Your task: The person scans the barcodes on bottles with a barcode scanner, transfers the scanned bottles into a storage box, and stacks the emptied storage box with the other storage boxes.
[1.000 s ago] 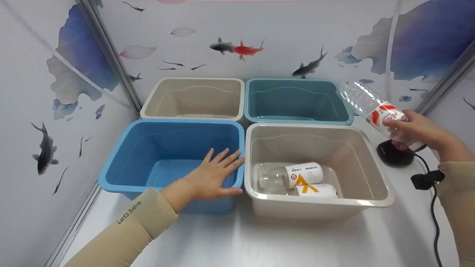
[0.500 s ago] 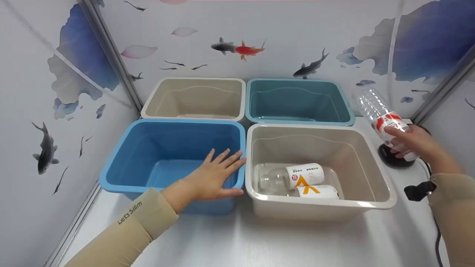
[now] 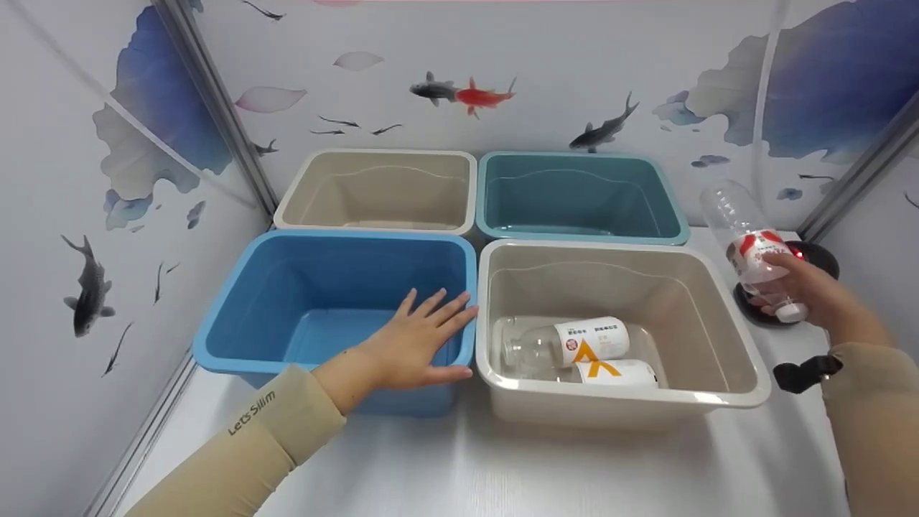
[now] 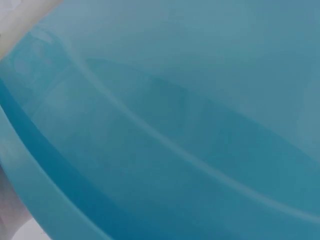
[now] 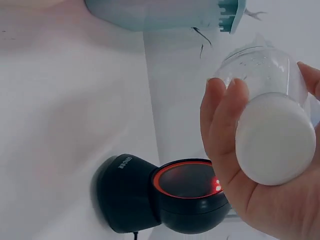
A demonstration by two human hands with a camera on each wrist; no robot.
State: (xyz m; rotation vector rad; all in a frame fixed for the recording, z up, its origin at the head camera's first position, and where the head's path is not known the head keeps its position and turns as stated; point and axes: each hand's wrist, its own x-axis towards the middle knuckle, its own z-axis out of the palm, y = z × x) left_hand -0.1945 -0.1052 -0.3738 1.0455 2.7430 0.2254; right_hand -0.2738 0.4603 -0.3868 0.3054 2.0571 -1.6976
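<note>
My right hand (image 3: 818, 291) grips a clear plastic bottle (image 3: 754, 248) with a red and white label, its base pointing up and away to the left. Its white cap (image 5: 275, 140) faces the right wrist camera, and fingers curl around the bottle behind it. Just beside it stands a black scanner (image 5: 190, 187) with an orange ring and a lit red spot; in the head view the hand and bottle partly cover it. My left hand (image 3: 413, 341) rests, fingers spread, over the right rim of the blue bin (image 3: 352, 235).
Right of the blue bin, a beige bin (image 3: 610, 395) holds two clear bottles (image 3: 592, 339) with white labels. Behind stand another beige bin (image 3: 388, 153) and a teal bin (image 3: 574, 238). A black connector (image 3: 808, 373) hangs near the right sleeve. Printed walls enclose the table.
The right hand has shifted the bottle right and down and turned it more upright, cap now showing. More of the scanner and its red light show. The left hand stays put.
</note>
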